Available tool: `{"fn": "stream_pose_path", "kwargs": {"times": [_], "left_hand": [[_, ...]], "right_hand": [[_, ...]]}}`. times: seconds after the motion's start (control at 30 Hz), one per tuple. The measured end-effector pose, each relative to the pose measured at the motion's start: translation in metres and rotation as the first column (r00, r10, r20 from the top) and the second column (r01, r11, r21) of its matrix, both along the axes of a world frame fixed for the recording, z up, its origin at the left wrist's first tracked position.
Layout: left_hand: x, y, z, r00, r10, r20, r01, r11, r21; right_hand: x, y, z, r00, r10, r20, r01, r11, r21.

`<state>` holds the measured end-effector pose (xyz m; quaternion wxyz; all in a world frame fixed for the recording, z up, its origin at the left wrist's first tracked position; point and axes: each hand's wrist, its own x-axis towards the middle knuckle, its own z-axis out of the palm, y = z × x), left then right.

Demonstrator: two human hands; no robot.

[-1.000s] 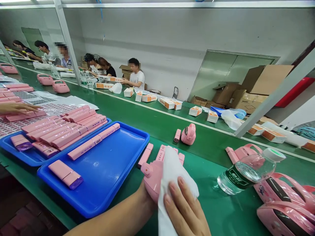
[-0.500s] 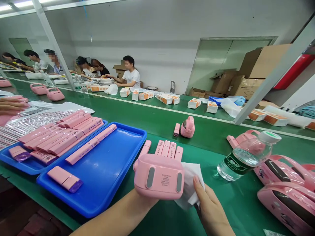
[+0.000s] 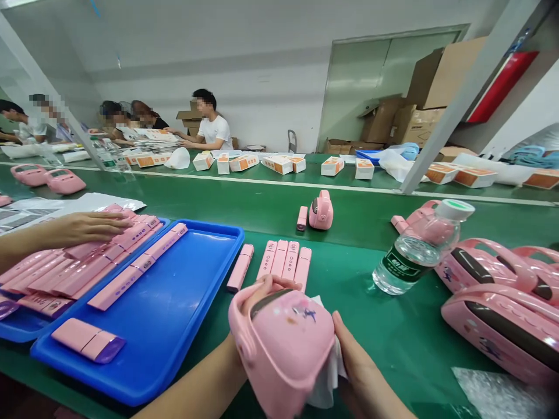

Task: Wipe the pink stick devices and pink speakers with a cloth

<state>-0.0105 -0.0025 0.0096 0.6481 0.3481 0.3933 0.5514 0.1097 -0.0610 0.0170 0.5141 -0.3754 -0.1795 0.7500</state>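
A rounded pink device with a carry handle [image 3: 293, 340] is tilted above the green table, its decorated end towards me. My left hand [image 3: 262, 292] is closed on it from behind, fingers showing near the handle; the rest of that hand is hidden. My right hand [image 3: 356, 355] presses a white cloth [image 3: 325, 384] against the device's right side, the fingertips partly hidden. Just beyond are several pink sticks with buttons [image 3: 288, 261] in a row, with another pink stick [image 3: 240, 267] lying apart, beside the blue tray [image 3: 174, 314].
A co-worker's hand [image 3: 89, 230] rests over pink sticks piled in the left tray. A water bottle [image 3: 419, 247] and several pink devices [image 3: 502, 331] stand at right, near bubble wrap [image 3: 493, 390]. Farther back are a small pink device [image 3: 321, 210] and white-orange boxes [image 3: 279, 164].
The pink device has turned from its underside to its decorated end, and my right hand with the cloth stays at its side. The co-worker's hand has moved right over the stick pile.
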Motion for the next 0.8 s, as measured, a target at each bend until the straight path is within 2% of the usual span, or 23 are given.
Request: {"fn": "stream_pose_path", "kwargs": {"times": [0.07,0.13,0.23,0.33,0.43,0.5,0.57,0.67,0.73,0.8], "left_hand": [[-0.004,0.0,0.006,0.995,-0.058,-0.082,0.063,0.996,0.064],[-0.01,0.002,0.009,0.973,-0.113,-0.202,0.139,0.983,0.122],[-0.015,0.011,0.005,0.945,-0.096,-0.311,0.149,0.977,0.152],[-0.015,0.019,0.001,0.954,-0.102,-0.283,0.131,0.988,0.085],[-0.011,0.016,0.004,0.967,-0.18,-0.181,0.178,0.984,-0.027],[-0.007,0.007,0.006,0.954,-0.286,-0.087,0.281,0.958,-0.06],[-0.001,-0.005,0.005,0.925,-0.381,-0.008,0.381,0.925,-0.016],[0.005,-0.019,-0.002,0.932,-0.362,0.015,0.36,0.931,0.065],[0.007,-0.023,-0.006,0.95,-0.313,-0.004,0.312,0.948,0.067],[0.008,-0.024,-0.009,0.956,-0.292,0.0,0.292,0.955,0.057]], "right_hand": [[-0.003,-0.001,-0.002,0.994,-0.049,-0.102,0.058,0.994,0.091],[-0.005,-0.003,-0.007,0.992,-0.053,-0.114,0.069,0.988,0.138],[-0.003,-0.003,-0.014,0.996,-0.03,-0.089,0.043,0.989,0.14],[0.005,0.002,-0.018,0.993,-0.075,-0.092,0.083,0.992,0.093],[0.019,0.01,-0.017,0.968,-0.25,0.007,0.249,0.965,0.079],[0.028,0.013,-0.016,0.898,-0.407,0.166,0.373,0.905,0.203],[0.032,0.013,-0.016,0.772,-0.536,0.341,0.396,0.826,0.4],[0.03,0.006,-0.019,0.585,-0.667,0.462,0.306,0.708,0.636],[0.026,0.0,-0.022,0.506,-0.725,0.467,0.216,0.631,0.745],[0.023,-0.005,-0.026,0.423,-0.788,0.447,0.097,0.53,0.843]]}}
